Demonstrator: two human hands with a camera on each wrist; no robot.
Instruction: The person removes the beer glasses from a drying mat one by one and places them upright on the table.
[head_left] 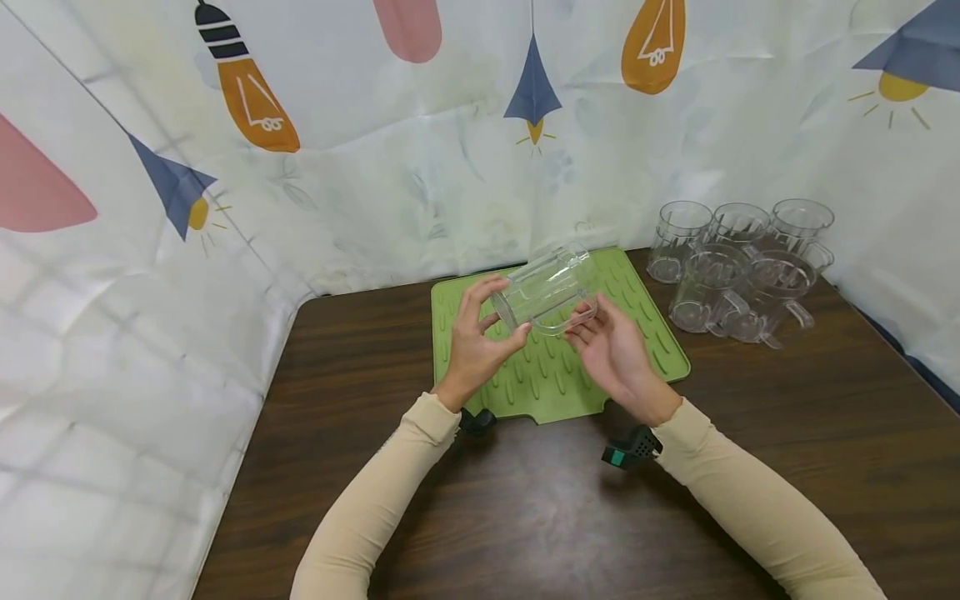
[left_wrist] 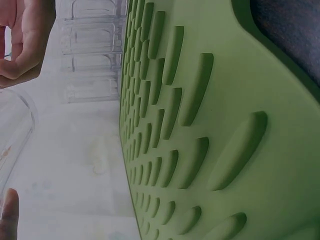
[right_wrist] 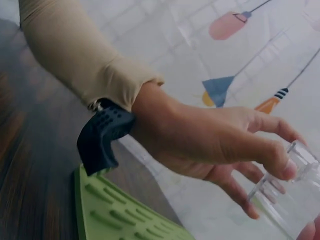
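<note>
A clear mug [head_left: 551, 287] lies tilted on its side in the air over a green ridged mat [head_left: 558, 404]. My left hand [head_left: 476, 342] grips its left end between thumb and spread fingers; the right wrist view shows this left hand [right_wrist: 205, 135] around the mug's end [right_wrist: 300, 170]. At the mug's lower right, my right hand [head_left: 618, 354] has its fingertips curled at the handle side. In the left wrist view, the right hand [left_wrist: 27, 42] shows with bent fingers above the mug's edge [left_wrist: 17, 130], and a left fingertip [left_wrist: 10, 210] shows below.
Several clear mugs [head_left: 693, 287] stand grouped on the dark wooden table [head_left: 517, 517], right of the mat. A white curtain [head_left: 360, 200] printed with lamps hangs behind and at the left. Each wrist wears a dark device [head_left: 633, 447].
</note>
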